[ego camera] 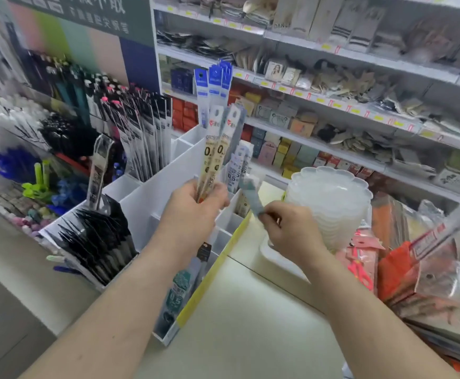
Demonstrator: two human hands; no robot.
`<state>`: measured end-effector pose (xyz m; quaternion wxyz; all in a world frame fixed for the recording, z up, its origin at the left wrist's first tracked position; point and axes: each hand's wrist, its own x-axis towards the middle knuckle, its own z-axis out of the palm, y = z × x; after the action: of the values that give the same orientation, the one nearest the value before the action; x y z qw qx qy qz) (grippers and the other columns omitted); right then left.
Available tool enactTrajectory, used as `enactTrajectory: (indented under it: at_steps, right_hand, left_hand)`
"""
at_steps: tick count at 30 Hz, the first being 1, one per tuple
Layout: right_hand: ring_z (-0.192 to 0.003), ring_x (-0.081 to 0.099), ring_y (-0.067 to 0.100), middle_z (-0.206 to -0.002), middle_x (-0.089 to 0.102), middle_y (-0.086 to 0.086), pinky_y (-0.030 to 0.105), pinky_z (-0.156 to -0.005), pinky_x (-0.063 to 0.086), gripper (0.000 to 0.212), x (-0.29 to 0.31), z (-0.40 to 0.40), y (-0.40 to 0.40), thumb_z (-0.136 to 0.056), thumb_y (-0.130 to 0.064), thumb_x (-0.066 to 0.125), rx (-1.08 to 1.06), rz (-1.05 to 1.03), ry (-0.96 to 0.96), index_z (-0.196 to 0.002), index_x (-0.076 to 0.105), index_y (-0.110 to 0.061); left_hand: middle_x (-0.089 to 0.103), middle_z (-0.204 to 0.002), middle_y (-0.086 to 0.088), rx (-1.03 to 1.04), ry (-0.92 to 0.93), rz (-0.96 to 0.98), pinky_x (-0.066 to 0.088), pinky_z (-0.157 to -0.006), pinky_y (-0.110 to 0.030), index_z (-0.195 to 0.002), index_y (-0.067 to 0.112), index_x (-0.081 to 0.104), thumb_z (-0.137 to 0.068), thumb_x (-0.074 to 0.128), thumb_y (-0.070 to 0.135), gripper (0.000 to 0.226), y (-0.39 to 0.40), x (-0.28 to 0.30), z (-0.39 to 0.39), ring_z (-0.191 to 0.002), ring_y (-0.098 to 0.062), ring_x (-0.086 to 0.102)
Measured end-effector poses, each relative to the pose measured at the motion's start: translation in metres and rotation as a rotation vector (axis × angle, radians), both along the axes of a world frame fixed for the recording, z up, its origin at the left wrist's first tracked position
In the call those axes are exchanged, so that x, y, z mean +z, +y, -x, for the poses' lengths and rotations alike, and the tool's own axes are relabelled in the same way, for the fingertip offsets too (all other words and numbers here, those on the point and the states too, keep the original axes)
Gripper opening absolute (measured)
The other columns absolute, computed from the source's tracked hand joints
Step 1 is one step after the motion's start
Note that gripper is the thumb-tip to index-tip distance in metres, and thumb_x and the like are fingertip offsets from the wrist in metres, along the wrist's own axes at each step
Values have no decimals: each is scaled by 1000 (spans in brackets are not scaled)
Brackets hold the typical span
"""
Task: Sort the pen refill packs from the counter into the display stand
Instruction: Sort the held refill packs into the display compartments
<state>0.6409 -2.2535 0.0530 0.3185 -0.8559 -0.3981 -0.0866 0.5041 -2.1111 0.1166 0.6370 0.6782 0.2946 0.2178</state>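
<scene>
My left hand (193, 212) grips a bunch of long pen refill packs (216, 149) upright above the white display stand (166, 192); the packs are cream and pale with "0.5" print, and blue-topped ones stick up behind. My right hand (289, 228) pinches the lower end of a blurred grey-blue refill pack (250, 191), which leans up and left toward the bunch. The stand's compartments hold black packs (100, 242) at the left, tall black and pink ones (144, 132) at the back, and a teal pack (178, 291) near the front.
A stack of clear scalloped plastic trays (330, 203) stands right of the stand on the cream counter (250, 324). Red and pink packaged goods (404, 269) pile up at the right. Store shelves (333, 105) of boxed goods run behind; pens fill racks at the left.
</scene>
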Motion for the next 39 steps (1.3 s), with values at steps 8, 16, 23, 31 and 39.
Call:
enactTrajectory:
  at_steps: [8, 16, 23, 31, 39]
  right_hand:
    - [-65, 64, 26, -71, 70, 1, 49, -68, 56, 18, 55, -42, 81, -90, -22, 65, -112, -345, 287, -72, 67, -20]
    - [-64, 53, 18, -60, 55, -10, 29, -63, 41, 24, 61, -56, 129, -91, -24, 66, -65, -193, 124, -69, 59, -23]
    - [-81, 53, 25, -81, 50, 1, 34, -69, 44, 19, 48, -60, 139, -92, -23, 64, -43, 46, 26, -75, 67, -17]
    - [-110, 49, 31, -110, 54, 7, 38, -90, 43, 31, 46, -65, 154, -92, -44, 59, -192, 408, -89, -112, 74, -26]
    - [-115, 47, 29, -117, 57, 6, 40, -93, 37, 34, 51, -61, 159, -91, -49, 60, -231, 514, -116, -114, 71, -27]
  left_hand:
    - [53, -70, 5, 47, -150, 294, 32, -41, -20, -95, 19, 51, -105, 43, 26, 15, 20, 2, -3, -48, -9, 39]
    - [55, -68, 4, 37, -175, 312, 48, -54, -32, -95, 19, 62, -103, 49, 18, 15, 24, -1, 1, -55, -13, 48]
    - [56, -66, 4, 49, -189, 338, 50, -55, -32, -97, 19, 65, -102, 50, 17, 16, 27, -3, 2, -54, -11, 48]
    - [58, -66, 4, 40, -189, 300, 50, -55, -32, -97, 19, 67, -102, 50, 17, 17, 26, -5, 0, -55, -13, 50]
    - [58, -66, 4, -52, -207, 342, 50, -51, -28, -97, 16, 64, -103, 47, 18, 18, 19, -4, -3, -56, -13, 51]
